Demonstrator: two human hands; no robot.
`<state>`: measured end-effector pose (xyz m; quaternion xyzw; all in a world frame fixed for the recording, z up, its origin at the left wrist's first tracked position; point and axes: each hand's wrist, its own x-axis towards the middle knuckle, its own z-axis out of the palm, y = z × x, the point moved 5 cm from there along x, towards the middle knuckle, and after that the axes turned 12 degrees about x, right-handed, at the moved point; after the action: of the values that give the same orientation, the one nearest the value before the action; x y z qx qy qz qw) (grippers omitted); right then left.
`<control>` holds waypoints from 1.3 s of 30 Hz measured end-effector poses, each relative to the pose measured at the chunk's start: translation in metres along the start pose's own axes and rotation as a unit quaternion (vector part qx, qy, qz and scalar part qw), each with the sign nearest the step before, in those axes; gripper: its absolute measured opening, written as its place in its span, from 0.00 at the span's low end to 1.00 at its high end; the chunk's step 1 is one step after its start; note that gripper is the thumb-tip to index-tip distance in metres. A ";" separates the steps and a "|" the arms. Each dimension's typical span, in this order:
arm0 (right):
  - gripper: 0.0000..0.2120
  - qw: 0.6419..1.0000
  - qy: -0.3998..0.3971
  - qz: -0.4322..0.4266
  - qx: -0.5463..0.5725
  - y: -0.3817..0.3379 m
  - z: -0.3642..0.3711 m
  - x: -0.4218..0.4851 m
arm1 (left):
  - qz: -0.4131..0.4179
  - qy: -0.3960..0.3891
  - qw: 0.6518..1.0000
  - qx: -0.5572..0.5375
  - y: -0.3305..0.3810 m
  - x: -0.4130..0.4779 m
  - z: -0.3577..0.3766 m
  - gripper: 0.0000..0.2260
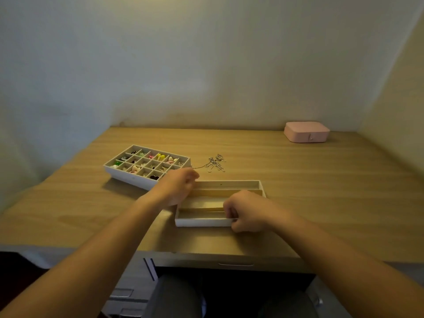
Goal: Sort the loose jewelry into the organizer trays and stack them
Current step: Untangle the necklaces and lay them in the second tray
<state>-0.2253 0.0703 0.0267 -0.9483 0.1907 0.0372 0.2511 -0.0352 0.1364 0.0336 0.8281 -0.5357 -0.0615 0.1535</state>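
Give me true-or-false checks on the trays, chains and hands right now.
1. The grid tray holds jewelry. True.
2. The chains lie in the slotted tray. False: they lie on the desk behind it.
3. The right hand grips the slotted tray's near rim. True.
4. The trays are stacked. False: they sit side by side.
5. The pink box is open. False: it is shut.
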 end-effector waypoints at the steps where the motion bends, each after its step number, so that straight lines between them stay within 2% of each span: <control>1: 0.06 1.000 -0.002 -0.004 0.011 -0.002 0.001 0.005 | -0.006 -0.009 1.000 -0.019 -0.003 0.004 0.001 0.14; 5: 0.03 0.998 -0.007 -0.022 0.059 -0.004 -0.003 0.023 | -0.043 0.004 0.996 -0.081 -0.006 0.015 0.003 0.16; 7: 0.05 0.995 0.011 -0.030 0.099 -0.001 -0.012 0.031 | -0.065 0.022 0.994 -0.081 -0.009 0.018 0.006 0.15; 13: 0.11 0.968 0.176 0.004 0.180 0.039 -0.057 0.068 | -0.137 0.062 0.987 -0.063 -0.031 0.026 0.004 0.17; 17: 0.07 0.961 0.214 0.026 0.171 0.059 -0.072 0.102 | -0.170 0.071 0.982 -0.037 -0.036 0.038 0.003 0.17; 22: 0.13 0.976 0.164 0.045 0.135 0.065 -0.067 0.156 | -0.123 0.071 0.990 -0.004 -0.026 0.075 0.010 0.16; 27: 0.14 0.978 0.153 0.066 0.126 0.073 -0.062 0.190 | -0.055 0.005 0.993 0.108 -0.014 0.122 0.025 0.11; 31: 0.10 0.957 0.191 0.055 0.210 0.084 -0.072 0.187 | -0.027 -0.019 0.983 0.180 -0.011 0.141 0.034 0.07; 36: 0.08 0.918 0.207 0.045 0.335 0.093 -0.078 0.165 | 0.019 -0.066 0.942 0.329 0.001 0.143 0.043 0.14; 39: 0.08 0.898 0.210 0.038 0.384 0.094 -0.079 0.155 | 0.021 -0.092 0.943 0.320 0.004 0.142 0.040 0.15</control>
<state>-0.1194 -0.0968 0.0258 -0.7561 0.2749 -0.2295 0.5477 0.0099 -0.0019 0.0056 0.8129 -0.5560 0.0409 -0.1686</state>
